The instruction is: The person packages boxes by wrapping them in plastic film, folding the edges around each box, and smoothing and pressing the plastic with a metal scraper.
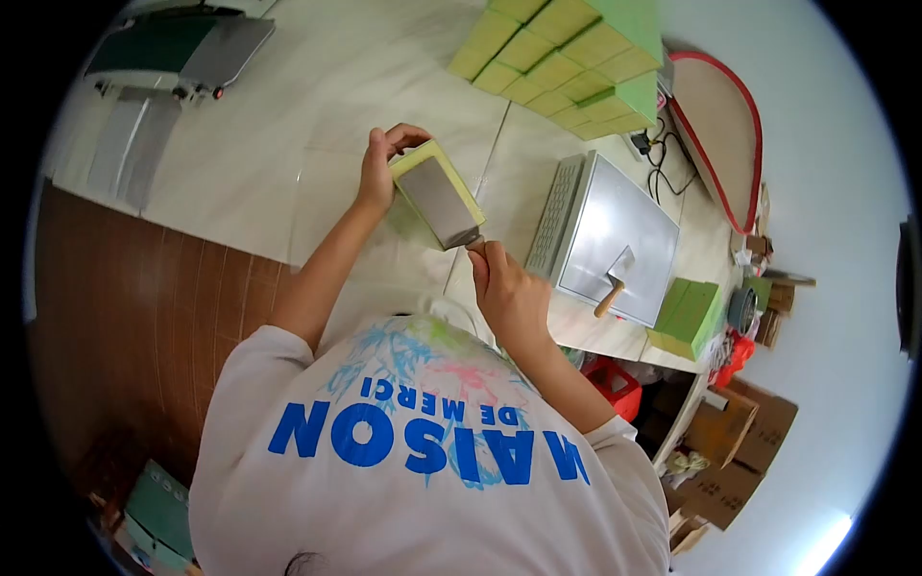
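Right grip (511, 288) clamped the handle of a grey rectangular metal scraper (439, 200), its blade over a pale yellow-green rectangular box (451, 173) held by its far edge in the left grip (382, 171). White marbled desk (327, 110) spread ahead; a silver flat-topped unit (610, 216) stood apart rightward.

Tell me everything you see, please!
Held box: 1, pale yellow, centre
Metal scraper: 1, grey, overlapping held box
Metal unit: 1, silver, right
Wood-handled trowel: 1, grey, on metal unit
Stacked boxes: over ten, green, top
Box pile: uncountable, green, right
Marbled tabletop: 1, cream, top
Red-rimmed board: 1, beige, upper right
Plastic container: 1, red, lower right
Cartons: several, brown, lower right
Apparatus: 1, green, upper left
Floor: 1, brown, left
Wall: 1, white, right
Shirt: 1, white, bottom
Left grip: 1, bare, holding box
Right grip: 1, bare, holding scraper
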`<control>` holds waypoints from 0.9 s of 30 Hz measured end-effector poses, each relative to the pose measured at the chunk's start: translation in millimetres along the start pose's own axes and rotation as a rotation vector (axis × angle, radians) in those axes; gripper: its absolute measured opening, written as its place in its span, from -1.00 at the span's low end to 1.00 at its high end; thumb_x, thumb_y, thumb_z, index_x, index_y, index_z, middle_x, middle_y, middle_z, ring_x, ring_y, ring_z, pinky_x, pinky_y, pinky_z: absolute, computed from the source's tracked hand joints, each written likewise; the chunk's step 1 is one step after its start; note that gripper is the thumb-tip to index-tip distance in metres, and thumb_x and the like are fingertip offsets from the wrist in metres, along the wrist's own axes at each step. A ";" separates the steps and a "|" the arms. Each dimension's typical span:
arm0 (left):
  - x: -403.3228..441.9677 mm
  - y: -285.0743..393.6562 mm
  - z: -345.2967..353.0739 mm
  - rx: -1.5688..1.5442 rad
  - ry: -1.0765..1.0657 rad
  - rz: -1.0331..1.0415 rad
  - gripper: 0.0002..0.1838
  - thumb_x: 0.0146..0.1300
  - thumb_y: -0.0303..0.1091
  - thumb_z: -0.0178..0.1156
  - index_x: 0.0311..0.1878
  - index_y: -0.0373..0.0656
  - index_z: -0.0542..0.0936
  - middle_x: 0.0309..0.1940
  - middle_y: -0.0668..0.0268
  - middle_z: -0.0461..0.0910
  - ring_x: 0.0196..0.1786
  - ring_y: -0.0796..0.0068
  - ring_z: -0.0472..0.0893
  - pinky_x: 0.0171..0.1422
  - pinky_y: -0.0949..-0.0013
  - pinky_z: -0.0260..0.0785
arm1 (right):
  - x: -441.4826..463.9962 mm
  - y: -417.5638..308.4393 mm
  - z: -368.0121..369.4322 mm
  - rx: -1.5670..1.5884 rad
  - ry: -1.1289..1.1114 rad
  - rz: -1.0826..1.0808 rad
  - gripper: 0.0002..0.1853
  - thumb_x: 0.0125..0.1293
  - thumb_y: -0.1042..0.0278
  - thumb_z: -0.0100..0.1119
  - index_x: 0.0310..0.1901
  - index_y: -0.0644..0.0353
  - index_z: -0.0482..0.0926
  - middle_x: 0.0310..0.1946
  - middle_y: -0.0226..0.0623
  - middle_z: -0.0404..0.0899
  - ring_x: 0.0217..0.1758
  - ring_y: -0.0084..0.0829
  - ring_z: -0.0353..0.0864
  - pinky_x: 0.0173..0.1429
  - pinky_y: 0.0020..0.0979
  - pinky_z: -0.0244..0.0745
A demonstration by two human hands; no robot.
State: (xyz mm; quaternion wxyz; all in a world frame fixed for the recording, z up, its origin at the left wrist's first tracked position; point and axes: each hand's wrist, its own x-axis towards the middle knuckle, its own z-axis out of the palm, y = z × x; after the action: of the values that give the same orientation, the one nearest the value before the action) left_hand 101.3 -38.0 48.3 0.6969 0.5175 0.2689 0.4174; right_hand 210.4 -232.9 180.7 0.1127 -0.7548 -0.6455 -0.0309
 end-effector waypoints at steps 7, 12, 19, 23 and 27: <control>-3.0 8.7 3.3 -0.046 0.013 -0.040 -0.11 0.40 0.40 -0.55 -0.05 -0.23 0.56 -0.19 0.25 0.63 -0.09 0.43 0.56 0.08 0.38 0.32 | -1.9 68.7 -8.7 0.262 0.253 0.484 -0.71 0.49 0.13 0.02 -0.20 0.19 0.59 -0.58 -0.18 0.57 -0.57 -0.18 0.54 -0.44 -0.24 0.38; 2.2 -9.0 -6.4 -0.037 0.083 -0.020 -0.12 0.40 0.41 -0.50 -0.02 -0.25 0.55 -0.12 0.22 0.62 0.01 0.36 0.55 0.19 0.32 0.30 | -18.7 138.3 -7.3 0.065 0.147 0.844 -0.55 0.53 -0.02 -0.20 -0.19 0.16 0.58 -0.45 -0.18 0.65 -0.34 -0.11 0.64 -0.20 -0.20 0.46; 3.9 -2.4 -10.4 0.012 0.022 -0.017 -0.13 0.40 0.41 -0.47 -0.01 -0.25 0.53 -0.10 0.23 0.61 0.04 0.37 0.53 0.24 0.33 0.27 | -78.3 221.7 98.0 -0.076 0.334 1.068 -0.50 0.52 -0.08 -0.22 -0.29 0.21 0.50 -0.47 0.04 0.64 -0.41 0.08 0.64 -0.32 0.04 0.49; 1.4 0.8 -11.5 0.025 -0.028 -0.010 -0.13 0.40 0.41 -0.49 0.00 -0.23 0.53 -0.06 0.22 0.61 0.07 0.37 0.52 0.25 0.33 0.25 | -73.8 206.1 93.8 -0.035 0.161 1.149 -0.63 0.45 0.01 -0.04 -0.19 0.21 0.48 -0.39 0.02 0.64 -0.31 0.03 0.64 -0.28 -0.02 0.50; -11.6 -32.6 -28.9 0.058 0.098 -0.116 -0.16 0.46 0.34 -0.51 0.05 -0.25 0.54 -0.05 0.26 0.61 0.09 0.41 0.50 0.29 0.32 0.20 | -42.5 153.3 76.5 -0.069 0.421 0.768 -0.54 0.15 0.29 0.32 0.07 0.24 0.45 -0.12 -0.02 0.50 -0.07 0.01 0.48 0.02 -0.08 0.44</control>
State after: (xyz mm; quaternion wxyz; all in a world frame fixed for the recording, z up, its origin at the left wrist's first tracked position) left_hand 82.0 -37.4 7.6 0.6907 0.5000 0.3441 0.3931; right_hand 346.3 -279.6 78.1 0.2198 -0.9206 -0.2796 -0.1612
